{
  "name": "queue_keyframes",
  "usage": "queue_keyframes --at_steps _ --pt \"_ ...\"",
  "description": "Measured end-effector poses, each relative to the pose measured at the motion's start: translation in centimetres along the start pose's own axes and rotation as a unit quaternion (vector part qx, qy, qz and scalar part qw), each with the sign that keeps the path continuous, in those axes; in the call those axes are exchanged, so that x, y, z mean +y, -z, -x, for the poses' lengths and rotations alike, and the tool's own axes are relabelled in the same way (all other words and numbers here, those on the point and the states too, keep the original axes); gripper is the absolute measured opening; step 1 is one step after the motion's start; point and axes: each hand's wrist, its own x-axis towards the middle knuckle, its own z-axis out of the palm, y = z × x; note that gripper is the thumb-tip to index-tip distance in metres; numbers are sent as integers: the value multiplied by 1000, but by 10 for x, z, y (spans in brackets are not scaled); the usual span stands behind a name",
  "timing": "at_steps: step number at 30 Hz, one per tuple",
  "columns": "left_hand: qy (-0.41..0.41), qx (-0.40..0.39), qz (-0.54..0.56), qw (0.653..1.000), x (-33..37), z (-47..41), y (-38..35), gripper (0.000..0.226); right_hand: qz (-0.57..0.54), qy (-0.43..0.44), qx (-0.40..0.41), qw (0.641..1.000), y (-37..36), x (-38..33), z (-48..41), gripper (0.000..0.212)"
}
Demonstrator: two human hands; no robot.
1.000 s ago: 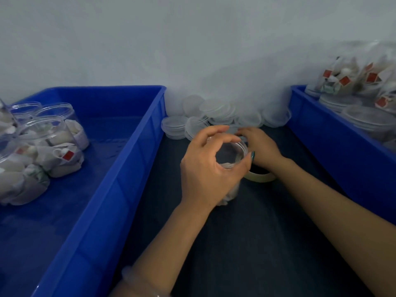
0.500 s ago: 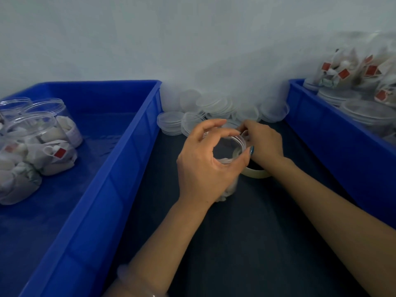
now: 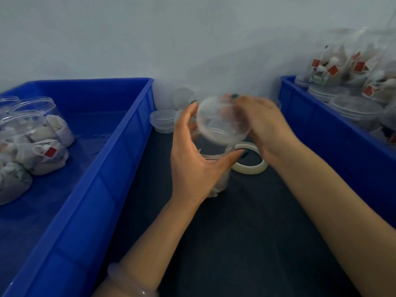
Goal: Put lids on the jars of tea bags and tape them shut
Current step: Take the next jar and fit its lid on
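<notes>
Clear: one lid (image 3: 222,121), one jar (image 3: 224,179); one tape roll (image 3: 252,169), two hands (image 3: 192,161) (image 3: 265,127)

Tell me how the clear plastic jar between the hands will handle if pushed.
Probably light for its size: the clear plastic jar holds only papery tea bags. Standing upright, it may tip or slide if pushed, which is likely why the left hand wraps it while the right hand holds the clear round lid above. Its thin-looking wall may flex.
</notes>
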Motion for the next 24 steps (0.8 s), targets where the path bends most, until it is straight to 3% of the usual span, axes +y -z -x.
queue_keyframes --at_steps 3,9,12,15,19,22,24 --pt "-15 -10 -26 999 0 0 2 97 25 -17 -48 998 -16 6 14 26" --pt "-10 -21 -6 1000 -1 3 6 60 28 22 -56 998 -12 17 25 26" --pt "2 -14 -6 1000 -2 5 7 65 -40 59 -89 993 -10 51 45 34" --pt "17 -4 1 1000 -1 7 8 72 10 126 -134 983 -9 83 59 45" --pt "18 -5 -23 1000 1 9 8 69 5 79 -151 985 -5 84 55 65" --pt "23 -7 -18 1000 1 10 8 67 18 43 -195 980 3 89 48 57" --pt "30 -7 -7 999 1 10 8 66 62 40 -234 970 9 94 44 75"
